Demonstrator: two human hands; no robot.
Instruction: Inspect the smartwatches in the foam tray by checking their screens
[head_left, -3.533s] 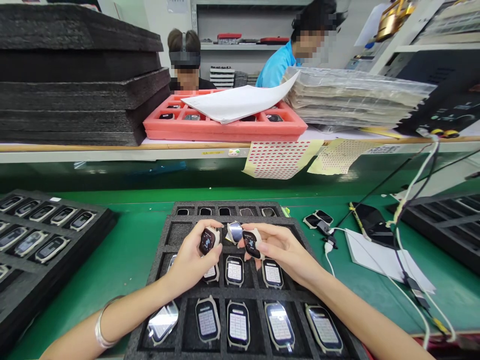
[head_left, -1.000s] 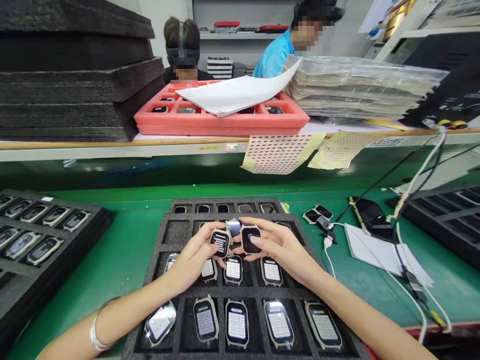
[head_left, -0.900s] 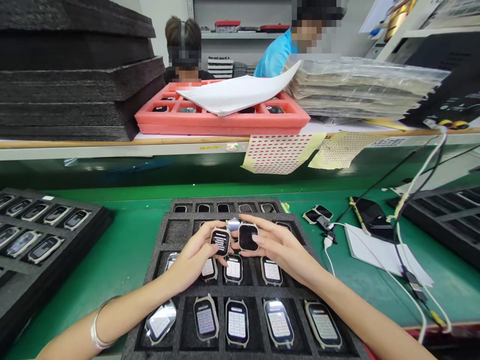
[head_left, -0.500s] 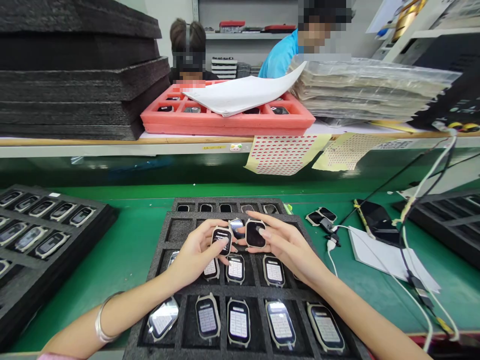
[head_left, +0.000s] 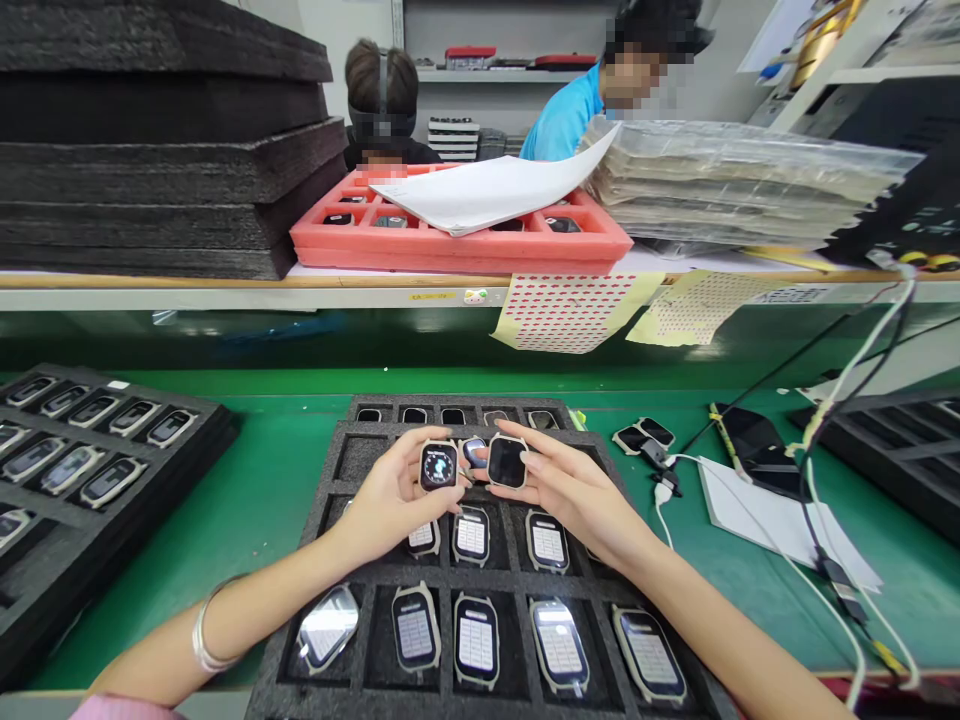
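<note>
My left hand (head_left: 390, 495) grips a beige-cased smartwatch body (head_left: 438, 466) whose screen shows a round dial. My right hand (head_left: 570, 490) pinches a second smartwatch body (head_left: 507, 462) with a dark screen. Both are held side by side above the black foam tray (head_left: 352, 458). A third watch body (head_left: 473, 451) lies in a cell just behind them. The tray's nearer rows hold several watch bodies with lit screens (head_left: 475, 640).
Another black foam tray (head_left: 112, 480) of watch bodies lies at the left; a third (head_left: 892, 440) is at the right. White cables (head_left: 840, 400), paper (head_left: 757, 510) and two loose watch bodies (head_left: 641, 435) lie on the green mat. A pink tray (head_left: 457, 245) and two people are behind the shelf.
The screen of the watch in my left hand changed from a text page to a round dial. Both hands stayed over the tray's far rows, the watches held closer together and more face-up.
</note>
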